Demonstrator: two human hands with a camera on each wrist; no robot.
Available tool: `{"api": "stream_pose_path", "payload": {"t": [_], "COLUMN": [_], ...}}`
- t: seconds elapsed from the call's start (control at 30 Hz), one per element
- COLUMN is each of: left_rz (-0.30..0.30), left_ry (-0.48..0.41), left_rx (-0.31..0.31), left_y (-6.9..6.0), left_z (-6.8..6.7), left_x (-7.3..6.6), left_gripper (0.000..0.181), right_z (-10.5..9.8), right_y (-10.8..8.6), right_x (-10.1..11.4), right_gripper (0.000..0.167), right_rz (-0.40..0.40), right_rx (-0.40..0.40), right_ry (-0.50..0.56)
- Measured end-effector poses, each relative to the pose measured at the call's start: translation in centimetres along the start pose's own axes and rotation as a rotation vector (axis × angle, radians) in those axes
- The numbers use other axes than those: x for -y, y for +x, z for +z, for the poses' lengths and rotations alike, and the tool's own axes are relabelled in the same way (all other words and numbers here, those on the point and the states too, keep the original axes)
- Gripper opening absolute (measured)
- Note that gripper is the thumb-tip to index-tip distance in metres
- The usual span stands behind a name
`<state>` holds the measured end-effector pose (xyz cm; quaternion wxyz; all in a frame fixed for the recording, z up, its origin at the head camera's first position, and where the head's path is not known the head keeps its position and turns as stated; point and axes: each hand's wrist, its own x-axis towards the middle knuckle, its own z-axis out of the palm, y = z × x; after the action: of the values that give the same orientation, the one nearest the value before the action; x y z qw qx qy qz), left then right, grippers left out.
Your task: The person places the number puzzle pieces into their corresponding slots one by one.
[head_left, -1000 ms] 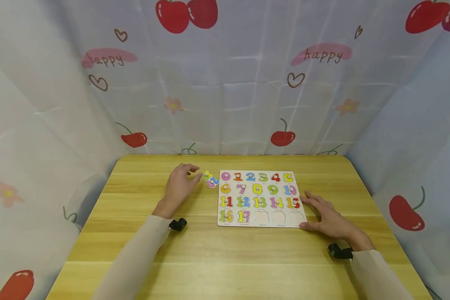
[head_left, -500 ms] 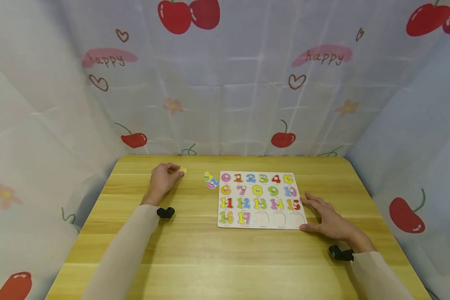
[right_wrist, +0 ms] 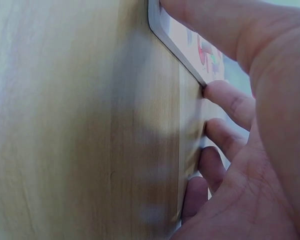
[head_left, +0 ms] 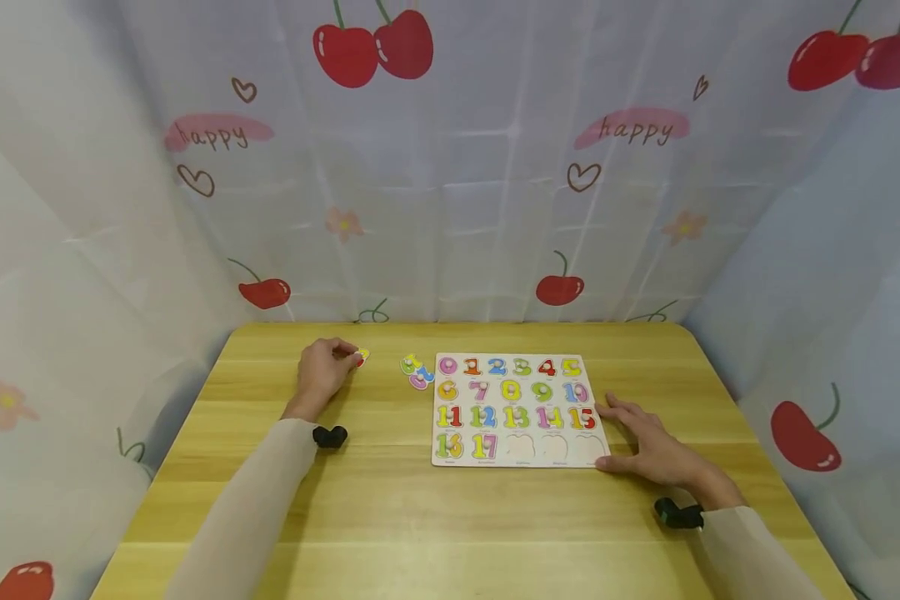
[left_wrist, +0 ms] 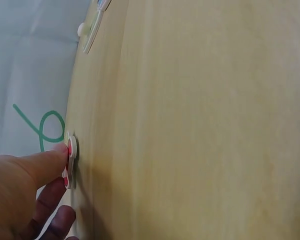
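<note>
My left hand (head_left: 322,373) is at the table's back left in the head view. Its thumb and fingers pinch a small yellow-and-red number puzzle piece (head_left: 362,357); the left wrist view shows the piece (left_wrist: 70,160) edge-on, low over the wood, its number partly hidden. To the right lies a white number puzzle board (head_left: 502,458), with pieces 0 to 17 set in it and three bare outlines in the bottom row. My right hand (head_left: 656,450) rests at the board's right side, the thumb on its near corner and the index fingertip (right_wrist: 212,90) against its edge.
Loose number pieces, one yellow-green (head_left: 411,364) and one blue-pink (head_left: 421,377), lie touching just left of the board. Behind the wooden table (head_left: 390,517) hangs a cherry-printed curtain (head_left: 450,225), which also covers both sides.
My left hand has moved left, away from the two loose pieces, to the yellow-and-red piece and pinches it. The right hand stays at the board. The head view has tilted up slightly.
</note>
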<state>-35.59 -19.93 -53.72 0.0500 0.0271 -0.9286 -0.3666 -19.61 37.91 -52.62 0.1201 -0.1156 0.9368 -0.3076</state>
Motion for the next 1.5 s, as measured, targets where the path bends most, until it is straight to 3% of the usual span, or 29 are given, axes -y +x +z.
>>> {"api": "stream_pose_path", "payload": {"t": [0.33,0.57,0.73,0.97,1.2,1.5], "left_rz": [0.100,0.213,0.268,0.352,0.395,0.602], "left_ry": [0.002,-0.020,-0.037,-0.065,-0.065,0.023], "left_rx": [0.000,0.016,0.042,0.082,0.202,0.326], "left_y": [-1.7,-3.4,-4.7,-6.3,-8.3,-10.6], "left_z": [-0.8,-1.0,-0.4,1.9,4.3,8.6], "left_x": [-0.4,-3.1,-5.3,-7.7,-10.1,-13.1], "left_gripper": [0.018,0.016,0.013,0.009,0.008,0.004], "right_z": [0.5,0.5,0.3,0.1,0.0,0.1], "right_y": [0.0,0.2,0.4,0.0,-0.1,-0.2], "right_x": [0.0,0.0,0.2,0.0,0.1,0.2], "right_gripper": [0.097,0.097,0.098,0.097,0.099,0.098], "right_rz": [0.003,0.000,-0.015,0.000,0.007,0.004], "right_rx": [0.012,0.008,0.004,0.006,-0.004,-0.003], "right_ry": [-0.009,-0.015,-0.016,-0.013,-0.030,-0.016]}}
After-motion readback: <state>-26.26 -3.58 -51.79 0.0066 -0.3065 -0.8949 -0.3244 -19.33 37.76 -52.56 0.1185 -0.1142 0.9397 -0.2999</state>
